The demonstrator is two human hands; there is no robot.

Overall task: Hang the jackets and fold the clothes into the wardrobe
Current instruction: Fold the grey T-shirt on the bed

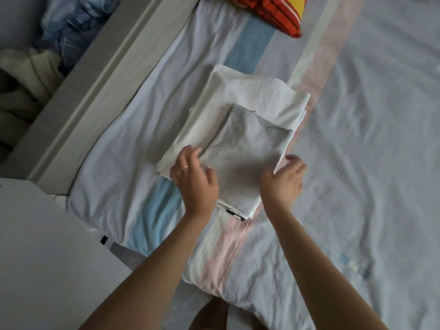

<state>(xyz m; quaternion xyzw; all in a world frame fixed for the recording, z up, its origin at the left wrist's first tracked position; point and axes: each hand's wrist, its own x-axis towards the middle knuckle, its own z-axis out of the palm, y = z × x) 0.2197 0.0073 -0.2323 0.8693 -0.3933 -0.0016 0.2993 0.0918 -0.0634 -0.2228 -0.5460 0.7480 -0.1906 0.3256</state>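
A grey folded garment is lying on top of a larger white folded cloth, both stacked on the striped bed sheet. The left hand is resting open, fingers spread, on the stack's left edge. The right hand is sitting at its right edge, too blurred to tell whether it grips. A red striped cushion is lying beyond, and blue and cream clothes are lying heaped past the bed frame.

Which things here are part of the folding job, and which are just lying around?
Job: grey folded garment, white folded cloth beneath it.
Lying about: red striped cushion, striped bedsheet, bed frame.
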